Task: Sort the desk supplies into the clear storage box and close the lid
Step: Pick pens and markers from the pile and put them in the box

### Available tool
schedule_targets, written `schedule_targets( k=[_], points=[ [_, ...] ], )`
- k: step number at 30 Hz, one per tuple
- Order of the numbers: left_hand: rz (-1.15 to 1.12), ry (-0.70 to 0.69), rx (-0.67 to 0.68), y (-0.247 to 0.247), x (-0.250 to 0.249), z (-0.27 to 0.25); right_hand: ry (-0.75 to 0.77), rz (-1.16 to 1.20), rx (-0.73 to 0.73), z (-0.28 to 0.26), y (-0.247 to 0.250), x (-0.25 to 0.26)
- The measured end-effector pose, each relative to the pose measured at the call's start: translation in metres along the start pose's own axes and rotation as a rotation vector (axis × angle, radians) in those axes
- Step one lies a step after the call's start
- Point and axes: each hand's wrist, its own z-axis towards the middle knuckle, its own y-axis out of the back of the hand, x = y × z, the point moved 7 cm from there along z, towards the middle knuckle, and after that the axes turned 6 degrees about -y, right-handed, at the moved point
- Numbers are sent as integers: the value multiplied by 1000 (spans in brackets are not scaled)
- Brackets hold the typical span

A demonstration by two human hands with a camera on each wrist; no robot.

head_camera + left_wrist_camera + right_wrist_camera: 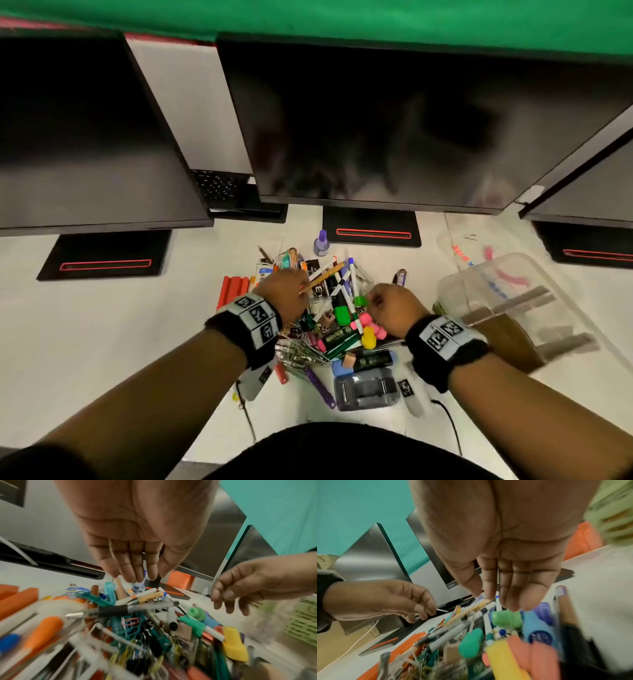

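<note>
A heap of desk supplies (342, 325) lies on the white desk: pens, markers, paper clips, a green-capped marker (340, 315) and a yellow highlighter (368, 337). My left hand (301, 291) hovers over the heap's far left side, fingers straight and pointing down (137, 577), holding nothing. Over the right side my right hand (373, 305) hangs just above the green cap (506, 618), fingers relaxed (498, 601) and empty. The clear storage box (496, 294) sits to the right of the heap, blurred, with nothing touching it.
Three dark monitors (376, 120) on black bases (371, 233) line the back of the desk. A purple bottle (321, 243) stands behind the heap, orange sticks (233, 291) lie at its left, and a grey tape dispenser (366, 389) sits at its near side.
</note>
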Motion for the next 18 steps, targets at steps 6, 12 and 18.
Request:
schedule_targets(
  k=[6,12,18],
  points=[
    [105,92,62,-11,-1,45,-100,27,-57,44,4,29],
    [176,120,129,-28,0,60,-256,24,-23,68,-9,34],
    [134,122,135,-28,2,64,-246,58,2,70,-20,29]
  ],
)
